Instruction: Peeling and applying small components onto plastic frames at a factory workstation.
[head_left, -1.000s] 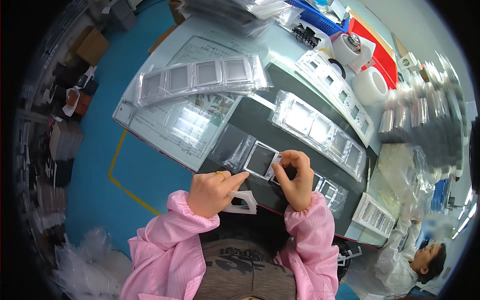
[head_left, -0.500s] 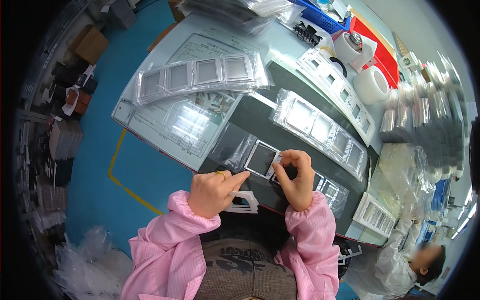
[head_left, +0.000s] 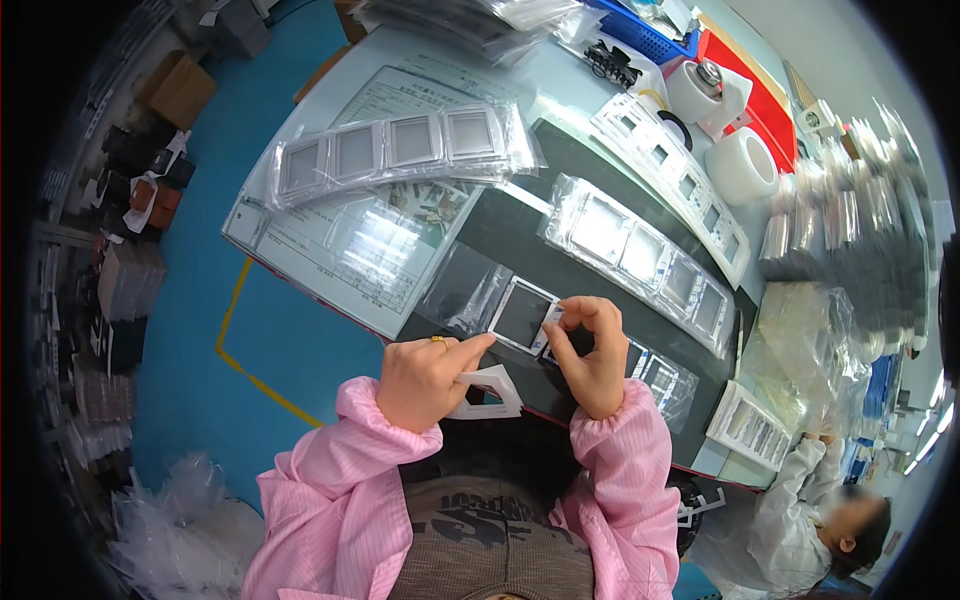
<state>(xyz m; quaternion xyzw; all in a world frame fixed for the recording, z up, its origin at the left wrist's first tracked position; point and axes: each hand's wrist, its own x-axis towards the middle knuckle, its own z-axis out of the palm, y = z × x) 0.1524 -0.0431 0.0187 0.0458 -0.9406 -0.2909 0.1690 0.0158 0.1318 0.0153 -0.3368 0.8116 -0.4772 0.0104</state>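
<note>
A square white-edged frame (head_left: 503, 308) with a dark middle lies on the dark mat in front of me. My right hand (head_left: 592, 358) pinches its right edge between thumb and index finger. My left hand (head_left: 425, 378), wearing a ring, reaches its index fingertip to the frame's lower left corner. Closed in the other fingers of that hand are thin white cut-out frames (head_left: 507, 388), jutting out past the mat's near edge. To the right of my right hand, a strip of similar frames in clear film (head_left: 658, 382) lies partly hidden by it.
Bagged frame strips lie at the upper left (head_left: 390, 150) and beyond my hands (head_left: 640, 255). Farther right are a long white cut-out strip (head_left: 675, 170), a white roll (head_left: 742, 170) and a red bin (head_left: 770, 125). Another person (head_left: 790, 510) sits at the lower right.
My left hand has shifted slightly left and up, and the white cut-out frames in it have tilted. My right hand stays almost in place at the frame's edge.
</note>
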